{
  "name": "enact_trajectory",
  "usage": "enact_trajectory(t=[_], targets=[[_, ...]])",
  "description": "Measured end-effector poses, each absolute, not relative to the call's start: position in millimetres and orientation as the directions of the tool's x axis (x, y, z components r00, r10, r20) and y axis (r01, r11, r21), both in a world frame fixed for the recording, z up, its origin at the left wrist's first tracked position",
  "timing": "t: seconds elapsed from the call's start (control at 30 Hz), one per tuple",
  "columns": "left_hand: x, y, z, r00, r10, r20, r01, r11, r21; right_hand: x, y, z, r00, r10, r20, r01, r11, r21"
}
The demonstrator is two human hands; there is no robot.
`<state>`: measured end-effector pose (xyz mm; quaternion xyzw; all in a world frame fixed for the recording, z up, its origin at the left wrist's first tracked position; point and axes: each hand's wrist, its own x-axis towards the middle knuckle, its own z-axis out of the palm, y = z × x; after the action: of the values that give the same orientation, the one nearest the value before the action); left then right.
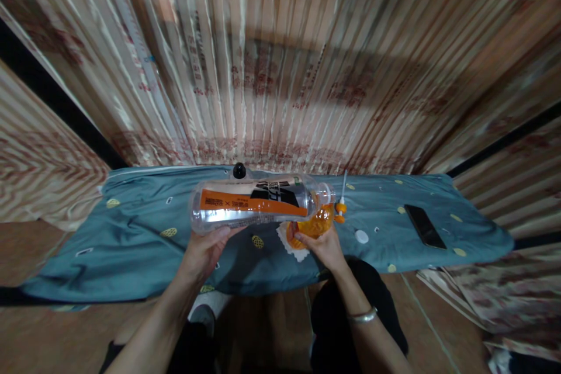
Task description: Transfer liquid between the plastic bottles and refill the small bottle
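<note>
My left hand [205, 250] grips a large clear plastic bottle [256, 203] with an orange and black label, held on its side with the uncapped neck pointing right. The bottle's mouth sits over a small orange cup [312, 225] that my right hand [322, 245] holds by its side. The cup rests on a white doily [298, 252] on the teal cloth. An orange piece with a thin white stick [340, 198] lies just right of the cup.
A teal patterned cloth [131, 234] covers the low table. A black phone [424, 225] lies at the right, a white cap [362, 236] nearer the cup, and a black knob-like object [239, 170] behind the bottle. Draped curtains hang behind. My knees are below the table edge.
</note>
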<state>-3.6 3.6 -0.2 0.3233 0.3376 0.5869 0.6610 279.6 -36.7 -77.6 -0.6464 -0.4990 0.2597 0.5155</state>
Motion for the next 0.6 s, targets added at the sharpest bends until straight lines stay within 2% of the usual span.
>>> enact_trajectory(t=[0.6], targets=[[-1.5,1.3,6.1,0.081,0.996,-0.029,-0.562,0.070,0.824,282.4,-35.7,-86.1,0.362,0.915,0.180,0.401,0.022,-0.916]])
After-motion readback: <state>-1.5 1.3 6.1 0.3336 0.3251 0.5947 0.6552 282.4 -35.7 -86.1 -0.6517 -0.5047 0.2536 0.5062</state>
